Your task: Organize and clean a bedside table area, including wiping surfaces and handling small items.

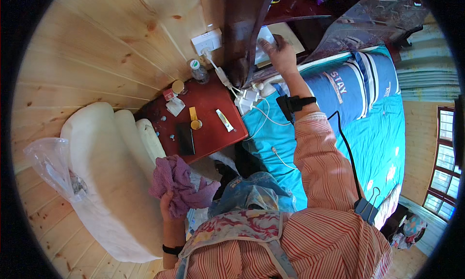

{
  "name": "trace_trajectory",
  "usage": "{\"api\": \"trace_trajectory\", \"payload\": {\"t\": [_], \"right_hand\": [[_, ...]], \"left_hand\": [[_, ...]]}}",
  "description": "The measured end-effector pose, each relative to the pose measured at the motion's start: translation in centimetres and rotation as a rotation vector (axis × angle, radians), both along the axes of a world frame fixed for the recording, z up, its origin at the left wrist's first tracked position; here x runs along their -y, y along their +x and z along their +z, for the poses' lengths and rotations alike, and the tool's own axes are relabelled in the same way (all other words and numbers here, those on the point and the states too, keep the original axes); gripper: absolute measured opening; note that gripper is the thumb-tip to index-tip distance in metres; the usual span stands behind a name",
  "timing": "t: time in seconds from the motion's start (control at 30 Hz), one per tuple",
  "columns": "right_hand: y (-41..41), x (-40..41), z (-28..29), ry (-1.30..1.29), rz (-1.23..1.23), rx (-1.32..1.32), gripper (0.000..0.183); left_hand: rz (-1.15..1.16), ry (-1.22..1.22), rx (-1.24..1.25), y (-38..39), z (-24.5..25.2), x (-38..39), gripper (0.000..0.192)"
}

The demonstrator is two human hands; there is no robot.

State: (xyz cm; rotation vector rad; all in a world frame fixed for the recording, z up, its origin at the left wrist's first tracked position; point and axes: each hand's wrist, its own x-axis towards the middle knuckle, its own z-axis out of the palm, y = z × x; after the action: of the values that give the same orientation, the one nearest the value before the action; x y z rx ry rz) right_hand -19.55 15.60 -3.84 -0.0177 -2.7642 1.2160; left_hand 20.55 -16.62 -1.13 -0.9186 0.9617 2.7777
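My left hand [167, 205] grips a bunched purple towel [178, 186], its folds hiding most of the fingers. My right hand [284, 57] reaches into the dark wooden headboard's shelf [308, 28], its thumb beside a flat white item [265, 37]. Something dark shows by those fingers; whether they hold it is unclear. A tan flat sheet or board [292, 39] lies behind the hand. Below the shelf, a blue pillow [336, 88] with white stripes and printed lettering rests on the turquoise bed sheet [381, 133].
A red bedside table [212, 97] carries a black phone [186, 139], a tube [224, 120], an open small jar [196, 125], tissue [175, 106] and a plastic bottle [199, 71]. Charger cables [267, 115] trail onto the bed. Folded white bedding [109, 177] stands left.
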Motion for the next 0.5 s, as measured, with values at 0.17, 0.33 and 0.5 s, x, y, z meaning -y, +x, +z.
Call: {"api": "trace_trajectory", "payload": {"t": [0.17, 0.33, 0.5], "right_hand": [[-0.4, 0.9, -2.1, 0.118, 0.056, -0.033, 0.066], [1.3, -1.6, -1.2, -0.050, -0.120, -0.301, 0.045], [12.8, 3.1, -2.9, -0.414, 0.066, -0.233, 0.025]], "left_hand": [[0.081, -0.053, 0.012, 0.7, 0.7, -0.5, 0.057], [-0.019, 0.072, 0.082, 4.0, -2.8, 2.6, 0.058], [0.153, 0.059, 0.096, 3.2, -1.0, 1.4, 0.056]]}}
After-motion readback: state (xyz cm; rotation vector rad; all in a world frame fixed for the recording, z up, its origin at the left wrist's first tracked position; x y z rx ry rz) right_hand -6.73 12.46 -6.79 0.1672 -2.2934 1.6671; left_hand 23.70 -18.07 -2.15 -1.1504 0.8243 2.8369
